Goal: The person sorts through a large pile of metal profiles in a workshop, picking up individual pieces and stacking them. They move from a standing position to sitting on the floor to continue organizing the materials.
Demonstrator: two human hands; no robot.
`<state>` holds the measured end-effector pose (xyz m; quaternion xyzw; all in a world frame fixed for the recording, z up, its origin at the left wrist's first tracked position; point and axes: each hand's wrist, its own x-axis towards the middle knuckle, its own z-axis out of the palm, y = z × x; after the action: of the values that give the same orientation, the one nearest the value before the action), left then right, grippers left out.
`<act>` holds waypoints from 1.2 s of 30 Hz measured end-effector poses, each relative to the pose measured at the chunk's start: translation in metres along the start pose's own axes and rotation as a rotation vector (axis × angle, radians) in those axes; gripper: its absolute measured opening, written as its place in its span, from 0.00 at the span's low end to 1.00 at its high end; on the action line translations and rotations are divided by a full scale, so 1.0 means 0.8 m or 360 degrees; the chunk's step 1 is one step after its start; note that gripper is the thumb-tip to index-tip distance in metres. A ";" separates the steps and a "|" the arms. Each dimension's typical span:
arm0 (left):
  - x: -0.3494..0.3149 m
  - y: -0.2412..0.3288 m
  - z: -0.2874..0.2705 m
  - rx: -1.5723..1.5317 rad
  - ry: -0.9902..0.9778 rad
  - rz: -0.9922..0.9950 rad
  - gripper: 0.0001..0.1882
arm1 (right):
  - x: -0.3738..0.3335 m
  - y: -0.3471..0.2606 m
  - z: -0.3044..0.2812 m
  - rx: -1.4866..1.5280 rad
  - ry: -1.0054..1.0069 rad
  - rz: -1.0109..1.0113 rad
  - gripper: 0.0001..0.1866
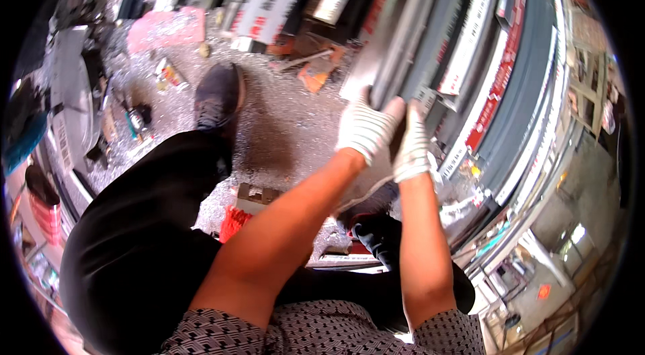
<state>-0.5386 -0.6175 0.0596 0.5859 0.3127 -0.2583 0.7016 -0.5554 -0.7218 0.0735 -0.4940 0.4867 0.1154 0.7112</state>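
Both my hands wear white striped work gloves and are at the near end of a long grey metal profile (405,36), which slants away toward the upper right. My left hand (366,128) is closed on the left side of its end. Close beside it, my right hand (412,147) is closed on the right side of the same end, with its fingertips partly hidden. More long profiles lie alongside, among them a white-wrapped one (468,32) and a red-and-white-wrapped one (494,96).
Metal shavings cover the floor (269,133) around my shoe (218,96). A pink sheet (166,29), an orange scrap (317,74) and several small tools lie to the left. Wrapped profile ends (265,19) reach in from the far side. A red brush-like thing (235,220) lies between my legs.
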 end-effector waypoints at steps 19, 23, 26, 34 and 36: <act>0.040 -0.005 -0.024 0.0085 -0.0192 -0.0002 0.25 | 0.033 0.087 -0.111 0.1171 0.0301 0.0144 0.35; 0.047 -0.007 -0.032 0.0117 -0.0209 0.0019 0.23 | 0.039 0.062 -0.092 0.1342 0.0196 0.0149 0.30; 0.048 -0.006 -0.030 0.0110 -0.0216 0.0011 0.22 | 0.051 0.055 -0.095 0.1472 0.0217 0.0214 0.29; 0.049 -0.005 -0.037 0.0129 -0.0179 0.0020 0.23 | 0.031 0.027 -0.104 0.1475 0.0583 0.0306 0.23; 0.052 -0.007 -0.034 0.0139 -0.0218 0.0003 0.24 | 0.041 0.029 -0.120 0.1531 0.0679 0.0267 0.22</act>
<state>-0.5183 -0.5918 0.0215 0.5973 0.2519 -0.3104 0.6953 -0.6094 -0.7994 0.0297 -0.0840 0.6563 -0.1672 0.7309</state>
